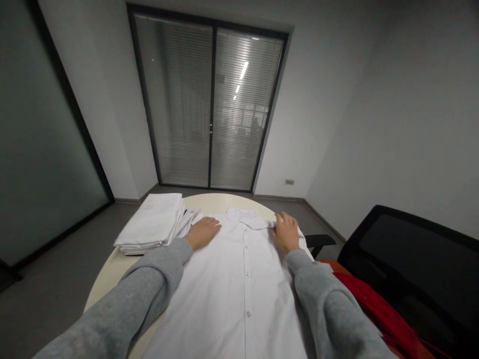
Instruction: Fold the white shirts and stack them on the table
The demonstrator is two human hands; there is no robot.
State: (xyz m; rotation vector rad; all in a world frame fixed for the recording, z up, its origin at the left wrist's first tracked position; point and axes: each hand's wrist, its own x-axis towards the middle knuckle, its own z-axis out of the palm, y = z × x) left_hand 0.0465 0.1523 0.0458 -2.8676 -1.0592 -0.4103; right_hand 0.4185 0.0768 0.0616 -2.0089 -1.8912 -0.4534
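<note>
A white button-up shirt [228,279] lies front side up on the round table, its collar [249,218] at the far edge and its buttons running down the middle. My left hand [204,233] rests flat on the shirt near the left shoulder, fingers stretched out. At the opposite shoulder my right hand [287,233] is closed on the fabric, with its fingers bent. The shirt's lower end runs out of view at the bottom. Just left of my left hand sits a stack of folded white clothes [153,222].
The pale round table [108,274] shows its bare rim at the left and far side. A black mesh chair [407,264] stands close on the right, with red cloth [374,304] on it. Beyond the table are a glass door with blinds [179,109] and white walls.
</note>
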